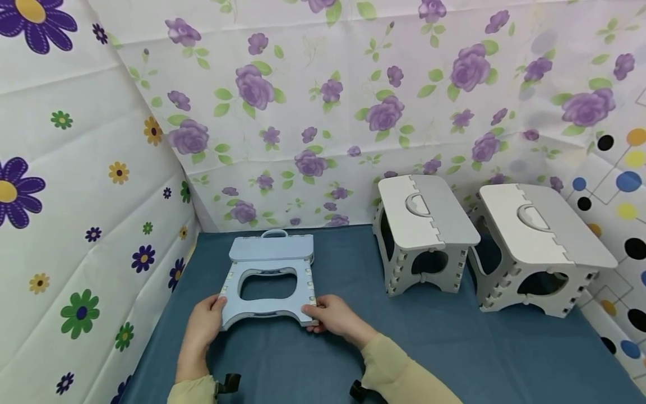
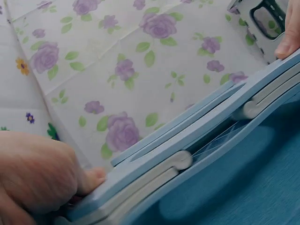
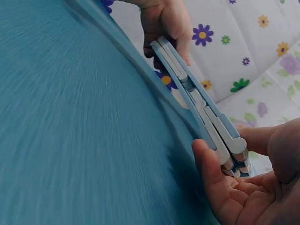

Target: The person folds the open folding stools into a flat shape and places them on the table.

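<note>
A light blue folding step stool (image 1: 272, 283), folded flat, lies between my two hands with its handle end pointing to the back wall. My left hand (image 1: 203, 325) grips its near left corner, thumb on top. At the near right corner my right hand (image 1: 337, 318) holds it, thumb above and fingers beneath. In the left wrist view the stool's near edge (image 2: 164, 173) shows stacked blue and pale layers, tilted over the blue cloth. The right wrist view shows the folded stool (image 3: 206, 112) pinched at both ends, with the right hand (image 3: 253, 183) close to the camera.
Two unfolded white-grey step stools stand at the right, one nearer the middle (image 1: 429, 213) and one by the right wall (image 1: 545, 224). Blue cloth (image 1: 303, 370) covers the table. Flowered sheets (image 1: 313, 112) hang behind and on the left, a dotted one (image 1: 621, 224) on the right.
</note>
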